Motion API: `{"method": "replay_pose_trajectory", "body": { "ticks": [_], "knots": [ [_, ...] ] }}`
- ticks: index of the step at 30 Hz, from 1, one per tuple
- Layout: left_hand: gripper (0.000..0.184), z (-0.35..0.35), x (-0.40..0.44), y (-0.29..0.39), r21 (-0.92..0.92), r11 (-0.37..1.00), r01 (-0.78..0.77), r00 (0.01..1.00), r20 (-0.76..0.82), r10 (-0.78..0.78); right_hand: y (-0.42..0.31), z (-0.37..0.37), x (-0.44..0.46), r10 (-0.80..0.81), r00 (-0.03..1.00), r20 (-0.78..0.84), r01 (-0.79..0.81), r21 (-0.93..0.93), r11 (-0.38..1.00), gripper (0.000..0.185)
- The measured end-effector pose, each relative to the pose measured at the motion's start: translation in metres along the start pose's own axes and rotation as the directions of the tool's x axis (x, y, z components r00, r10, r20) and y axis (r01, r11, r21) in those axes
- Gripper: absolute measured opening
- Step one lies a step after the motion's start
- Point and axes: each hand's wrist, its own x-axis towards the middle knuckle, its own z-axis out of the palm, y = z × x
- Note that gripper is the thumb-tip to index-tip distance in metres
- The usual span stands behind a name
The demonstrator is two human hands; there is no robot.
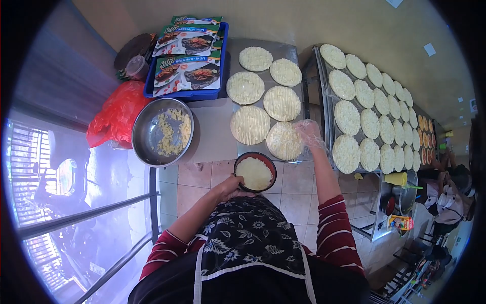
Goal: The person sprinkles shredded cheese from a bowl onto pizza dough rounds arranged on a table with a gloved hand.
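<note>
Lying beside the right hand (pixel 310 134), a topped round (pixel 281 142) perhaps touches fingers (pixel 300 126).

Dark bowl (pixel 257 154) in left grip (pixel 232 187)

In front of me, the table (pixel 210 124) carries a steel bowl (pixel 144 133), a blue bin (pixel 208 95) and a metal tray (pixel 286 50); six round breads (pixel 250 125) lie on the tray.
</note>
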Motion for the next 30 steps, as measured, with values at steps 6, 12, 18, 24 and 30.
{"method": "replay_pose_trajectory", "body": {
  "ticks": [6,12,18,24,30],
  "knots": [
    [0.057,-0.007,0.002,-0.005,-0.018,1.000,0.011,0.998,-0.058,-0.012,0.014,-0.004,-0.010,-0.271,0.961,-0.050,0.254,-0.214,0.943,0.012],
    [0.056,-0.004,0.000,-0.004,-0.010,1.000,0.027,0.998,-0.063,-0.027,-0.007,-0.019,-0.041,0.111,0.993,-0.028,-0.111,0.005,0.994,0.013],
    [0.056,-0.012,0.009,-0.007,-0.037,0.999,-0.012,1.000,0.028,0.013,0.008,0.008,-0.059,0.062,0.994,-0.091,-0.022,0.388,0.921,0.014],
    [0.059,-0.015,0.011,-0.009,-0.005,1.000,-0.016,0.999,0.035,0.017,-0.020,0.019,-0.064,0.105,0.994,0.042,-0.106,0.021,0.994,0.015],
    [0.059,-0.012,0.004,-0.006,0.021,1.000,0.013,1.000,0.027,-0.013,-0.043,0.022,-0.063,-0.054,0.997,0.049,0.058,-0.084,0.995,0.014]
  ]
}}
